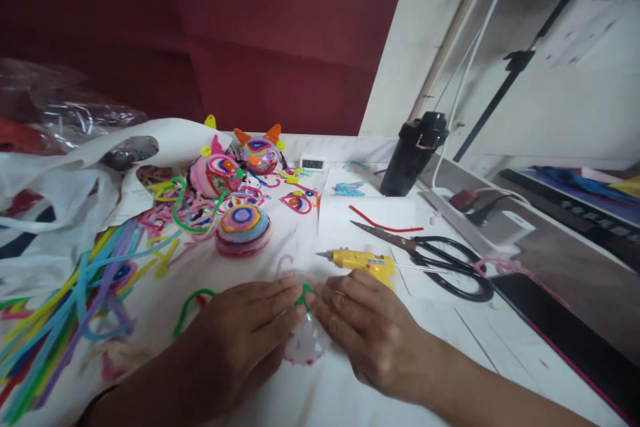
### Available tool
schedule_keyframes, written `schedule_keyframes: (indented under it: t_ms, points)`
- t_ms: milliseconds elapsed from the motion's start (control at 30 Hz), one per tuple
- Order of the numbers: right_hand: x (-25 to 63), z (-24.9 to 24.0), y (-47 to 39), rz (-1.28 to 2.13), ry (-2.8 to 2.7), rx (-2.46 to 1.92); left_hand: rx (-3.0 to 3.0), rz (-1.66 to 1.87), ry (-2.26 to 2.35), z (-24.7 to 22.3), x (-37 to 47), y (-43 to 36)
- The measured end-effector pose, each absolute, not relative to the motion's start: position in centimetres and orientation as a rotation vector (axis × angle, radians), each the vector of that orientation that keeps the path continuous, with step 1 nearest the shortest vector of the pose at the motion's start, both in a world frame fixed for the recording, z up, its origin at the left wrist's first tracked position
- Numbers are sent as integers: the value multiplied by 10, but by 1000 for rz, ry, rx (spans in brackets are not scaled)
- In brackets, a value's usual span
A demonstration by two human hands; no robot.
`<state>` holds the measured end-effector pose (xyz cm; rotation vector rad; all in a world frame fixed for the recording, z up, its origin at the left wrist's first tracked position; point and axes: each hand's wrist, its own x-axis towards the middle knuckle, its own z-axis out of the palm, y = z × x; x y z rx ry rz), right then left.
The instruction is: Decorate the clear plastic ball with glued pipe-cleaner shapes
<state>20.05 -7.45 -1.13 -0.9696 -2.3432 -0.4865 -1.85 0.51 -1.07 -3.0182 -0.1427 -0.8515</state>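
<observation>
Between my two hands is a clear plastic dome [306, 341] with red-pink bits along its near edge. A small green pipe cleaner piece [306, 291] lies on its top. The fingers of my left hand [245, 323] close round the dome from the left, their tips at the green piece. From the other side my right hand [373, 327] grips the dome, its fingertips also pressed by the green piece. My fingers cover much of the dome. Just beyond my right hand lies a yellow glue gun [363, 260]. A green pipe cleaner loop [186, 310] is beside my left hand.
Black-handled scissors [425, 250] and a phone [555, 340] lie at the right. Pipe cleaners [75, 307] are heaped at the left. Behind are a coiled colourful dome [243, 228], decorated balls [260, 152], a small digital timer [313, 163], a black bottle [413, 157] and a power strip [465, 220].
</observation>
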Motion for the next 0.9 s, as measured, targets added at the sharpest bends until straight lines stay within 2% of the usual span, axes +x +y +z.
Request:
schedule_keyframes:
  t_ms: [167,400,900]
  points:
    - [199,-12,-76,-567,-2364,-941,-3011,-873,-165,-12,-17,2]
    - [209,-7,-70,-184,-2198,-941,-2990,-906,-237,-20,-19,1]
    - [208,-13,-67,-224,-2316,-947,-3029,-1058,-249,-30,-17,2]
